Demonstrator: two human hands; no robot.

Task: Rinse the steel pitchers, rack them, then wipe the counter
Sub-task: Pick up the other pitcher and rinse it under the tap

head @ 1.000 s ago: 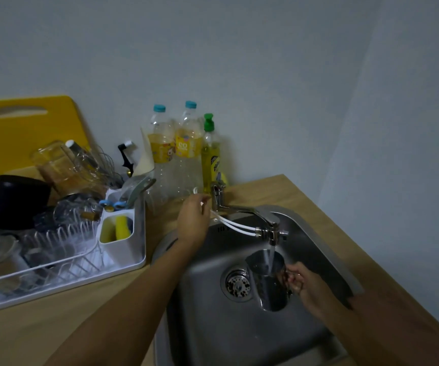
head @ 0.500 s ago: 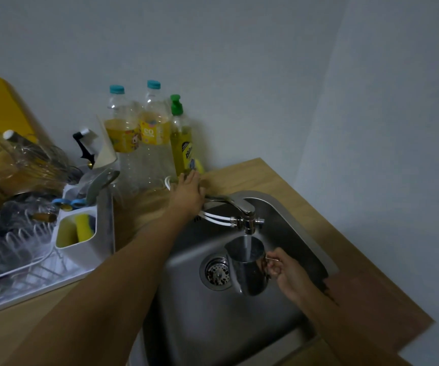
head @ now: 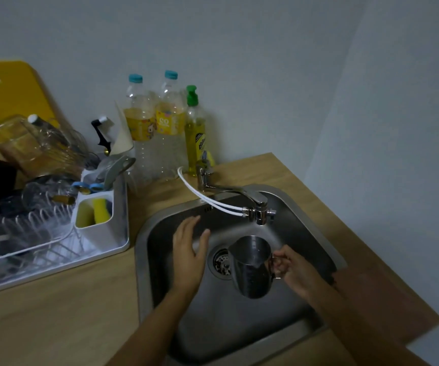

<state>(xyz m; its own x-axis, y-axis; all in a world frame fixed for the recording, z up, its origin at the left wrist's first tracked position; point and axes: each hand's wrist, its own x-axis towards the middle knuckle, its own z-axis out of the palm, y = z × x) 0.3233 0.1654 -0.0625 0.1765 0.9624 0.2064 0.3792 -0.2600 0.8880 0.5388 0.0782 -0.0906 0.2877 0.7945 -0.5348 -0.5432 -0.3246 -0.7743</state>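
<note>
A steel pitcher [head: 251, 268] hangs upright over the steel sink [head: 239, 326], just below and in front of the tap spout [head: 259, 216]. My right hand [head: 296, 270] grips its handle from the right. My left hand [head: 189, 252] hovers above the sink's left half with fingers straight and spread, holding nothing, a short way left of the pitcher. No water runs from the tap. The white dish rack [head: 118, 241] stands on the wooden counter [head: 54, 313] to the left of the sink.
The rack holds glassware, a dark pot and a caddy with yellow sponges [head: 98, 212]. Two plastic bottles [head: 155, 122] and a yellow dish soap bottle [head: 196, 138] stand behind the tap against the wall. A yellow cutting board [head: 10, 101] leans at far left.
My left hand left the tap lever and dropped down over the sink. The water stream stopped. The pitcher stays held below the spout.
</note>
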